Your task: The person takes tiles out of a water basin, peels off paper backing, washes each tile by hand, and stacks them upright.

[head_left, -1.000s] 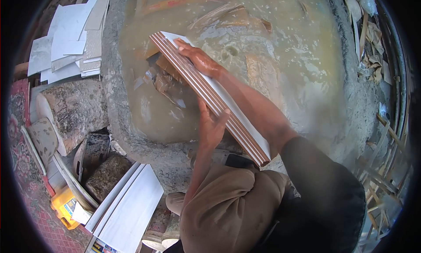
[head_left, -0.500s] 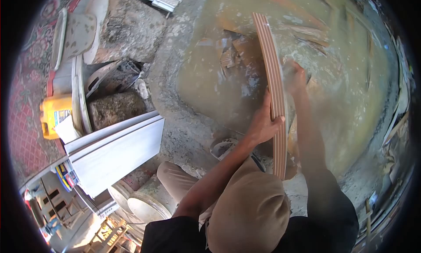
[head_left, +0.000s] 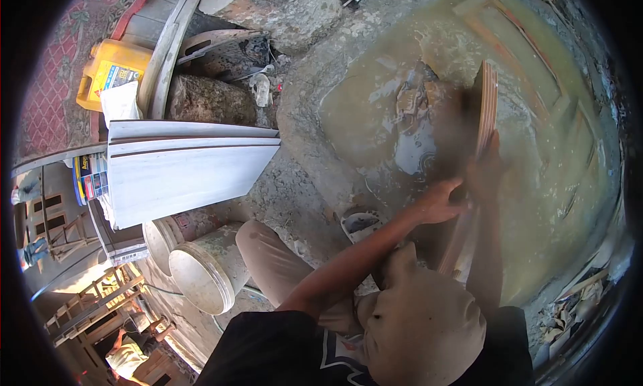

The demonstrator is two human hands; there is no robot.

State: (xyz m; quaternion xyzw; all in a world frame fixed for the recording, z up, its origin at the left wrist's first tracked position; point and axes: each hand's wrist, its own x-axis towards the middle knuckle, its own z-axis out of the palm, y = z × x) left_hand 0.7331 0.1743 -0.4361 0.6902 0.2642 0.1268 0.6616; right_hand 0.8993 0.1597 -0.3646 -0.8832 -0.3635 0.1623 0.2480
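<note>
Both my hands are on a long, narrow striped strip (head_left: pixel 488 105), reddish-brown with pale lines running along it. It stands tilted above a basin of murky water (head_left: pixel 375 118), its lower end close to my knees. My left hand (head_left: pixel 439 202) curls thumb and fingers round the strip's near edge, partway down. Higher up, my right hand (head_left: pixel 485 168) grips its right side; its fingers are partly hidden and somewhat blurred. Soaked scraps (head_left: pixel 415 101) poke out of the water to the left of the strip.
White panels (head_left: pixel 187 175) stand stacked at the left, beside a yellow jug (head_left: pixel 117 71) and a wooden plank (head_left: pixel 171 54). Two buckets (head_left: pixel 204 279) are below them. A rough concrete rim (head_left: pixel 305 128) borders the water. Another person (head_left: pixel 126 356) is at the lower left.
My view has shifted, so the panels and basin sit differently in it. The strip has turned nearly edge-on. My right hand has come from beyond the strip onto its side, while my left hand is lower along it.
</note>
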